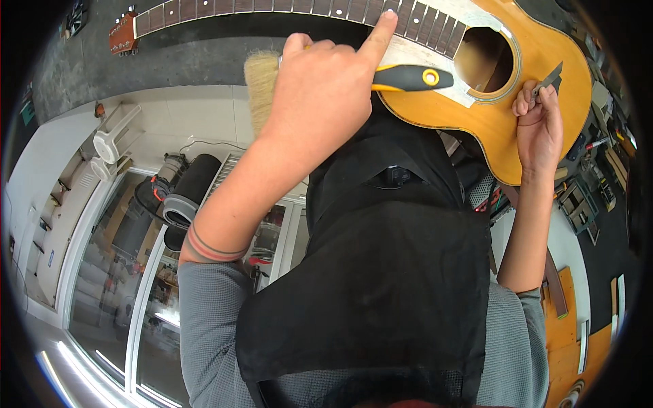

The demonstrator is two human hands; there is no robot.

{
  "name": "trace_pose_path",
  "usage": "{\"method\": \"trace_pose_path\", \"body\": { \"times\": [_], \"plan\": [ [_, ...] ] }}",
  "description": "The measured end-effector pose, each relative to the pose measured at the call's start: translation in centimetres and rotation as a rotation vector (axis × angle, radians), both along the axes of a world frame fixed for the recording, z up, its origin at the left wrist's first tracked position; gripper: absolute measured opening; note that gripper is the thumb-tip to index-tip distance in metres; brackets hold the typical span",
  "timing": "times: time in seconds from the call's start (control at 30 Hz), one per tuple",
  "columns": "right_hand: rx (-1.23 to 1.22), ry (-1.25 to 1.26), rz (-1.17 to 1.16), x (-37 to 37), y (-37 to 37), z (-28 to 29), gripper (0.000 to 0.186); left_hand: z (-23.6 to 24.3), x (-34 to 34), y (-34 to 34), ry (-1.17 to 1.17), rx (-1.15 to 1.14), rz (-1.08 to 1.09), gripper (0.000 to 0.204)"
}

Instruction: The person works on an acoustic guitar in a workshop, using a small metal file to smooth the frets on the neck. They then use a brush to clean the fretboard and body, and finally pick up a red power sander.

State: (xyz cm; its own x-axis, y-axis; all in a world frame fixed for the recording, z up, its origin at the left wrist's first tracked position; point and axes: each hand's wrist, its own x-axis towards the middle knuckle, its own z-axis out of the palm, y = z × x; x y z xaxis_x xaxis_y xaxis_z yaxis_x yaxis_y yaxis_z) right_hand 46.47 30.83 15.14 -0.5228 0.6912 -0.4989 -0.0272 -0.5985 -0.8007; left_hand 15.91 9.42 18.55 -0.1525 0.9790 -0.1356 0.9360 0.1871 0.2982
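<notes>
An acoustic guitar [559,47] lies across the top of the view, its headstock at the far left and its orange-yellow body at the right. White covering [422,53] edges the fretboard [401,19] and part of the soundhole. My left hand [323,88] is closed around a brush [413,77] with pale bristles and a black and yellow handle. Its index finger stretches out onto the frets. Over the guitar body, my right hand [542,129] pinches a thin, flat, dark metal piece with a pointed end [552,76]; its exact kind is unclear.
Beneath the neck runs a dark grey work surface [197,61]. Tools and wooden pieces crowd the right side, near a grey-green tool tray [578,204]. A black cylindrical machine [198,180] with a cable stands at the left, beside glass-fronted panels [109,251].
</notes>
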Motion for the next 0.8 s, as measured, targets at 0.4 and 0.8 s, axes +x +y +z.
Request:
{"method": "trace_pose_path", "body": {
  "times": [0.4, 0.8],
  "plan": [
    [0.003, -0.004, 0.004, 0.3, 0.1, 0.0, 0.017, 3.4, -2.4, -0.2, -0.477, -0.033, 0.201, 0.066],
    [0.007, -0.021, -0.006, 0.0, -0.3, 0.1, 0.018, 1.1, -11.2, -1.5, -0.312, 0.619, 0.736, 0.042]
  ]
}}
